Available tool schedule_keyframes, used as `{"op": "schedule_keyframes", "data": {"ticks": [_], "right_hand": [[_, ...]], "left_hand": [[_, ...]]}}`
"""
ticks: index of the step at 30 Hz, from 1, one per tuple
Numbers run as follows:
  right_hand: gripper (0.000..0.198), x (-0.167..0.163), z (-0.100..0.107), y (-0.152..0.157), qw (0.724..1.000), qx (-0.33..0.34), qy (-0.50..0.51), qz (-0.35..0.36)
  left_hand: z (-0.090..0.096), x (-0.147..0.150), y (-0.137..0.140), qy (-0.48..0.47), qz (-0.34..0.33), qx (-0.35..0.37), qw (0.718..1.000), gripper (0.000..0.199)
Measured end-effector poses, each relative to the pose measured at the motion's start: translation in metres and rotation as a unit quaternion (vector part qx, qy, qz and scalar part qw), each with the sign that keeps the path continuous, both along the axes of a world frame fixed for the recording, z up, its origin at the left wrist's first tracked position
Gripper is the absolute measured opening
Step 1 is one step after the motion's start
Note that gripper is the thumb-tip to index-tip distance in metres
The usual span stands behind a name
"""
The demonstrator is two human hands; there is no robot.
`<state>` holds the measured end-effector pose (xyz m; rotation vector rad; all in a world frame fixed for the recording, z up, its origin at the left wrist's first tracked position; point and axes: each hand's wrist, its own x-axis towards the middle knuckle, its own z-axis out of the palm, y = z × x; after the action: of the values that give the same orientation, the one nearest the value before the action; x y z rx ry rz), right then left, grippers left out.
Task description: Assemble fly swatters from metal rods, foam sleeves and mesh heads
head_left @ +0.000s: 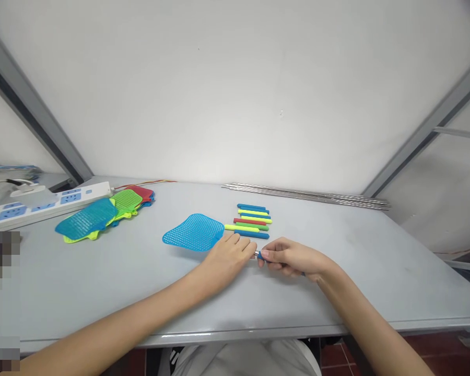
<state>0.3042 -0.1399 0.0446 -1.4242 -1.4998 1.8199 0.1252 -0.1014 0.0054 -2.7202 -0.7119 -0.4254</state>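
A blue fly swatter (194, 232) with a perforated head is held low over the table's near middle. My left hand (232, 256) is closed around its shaft just behind the head. My right hand (288, 257) is closed on a blue handle (260, 255) at the shaft's other end, and most of that handle is hidden by the fingers. A short piece of metal rod (256, 253) shows between the two hands. Just beyond them lie several loose handles (253, 221) in blue, yellow, red and green, side by side.
Overlapping swatter heads (88, 218) in blue, green, yellow and red lie at the left, beside a white power strip (43, 203). A bundle of thin metal rods (305, 195) lies along the back wall. The grey table's front edge (250, 334) runs close to my body.
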Motion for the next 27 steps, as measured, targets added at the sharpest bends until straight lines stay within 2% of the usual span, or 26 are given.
{"op": "schedule_keyframes", "data": {"ticks": [8, 11, 16, 20, 23, 27], "right_hand": [[0.024, 0.002, -0.015, 0.006, 0.987, -0.102, 0.120, 0.029], [0.025, 0.001, -0.016, 0.008, 0.988, -0.097, 0.120, 0.025], [0.035, 0.000, -0.007, 0.007, 0.999, 0.002, 0.030, 0.013], [0.034, 0.009, 0.006, 0.005, 0.996, 0.089, -0.023, 0.000], [0.033, 0.034, 0.019, 0.004, 0.972, 0.197, -0.112, -0.065], [0.031, 0.092, 0.035, -0.003, 0.921, 0.258, -0.229, -0.180]], "left_hand": [[-0.002, 0.000, -0.003, -0.002, 0.015, 0.006, 1.000, 0.013], [-0.001, 0.000, 0.000, -0.010, 0.010, 0.003, 1.000, 0.013], [0.005, 0.003, 0.003, -0.041, -0.004, -0.030, 0.999, 0.015], [0.013, 0.003, -0.004, -0.142, -0.034, 0.003, 0.989, 0.032], [0.018, 0.000, -0.012, -0.175, -0.092, 0.003, 0.980, 0.037], [0.018, -0.003, -0.016, -0.144, -0.120, -0.101, 0.977, 0.028]]}}
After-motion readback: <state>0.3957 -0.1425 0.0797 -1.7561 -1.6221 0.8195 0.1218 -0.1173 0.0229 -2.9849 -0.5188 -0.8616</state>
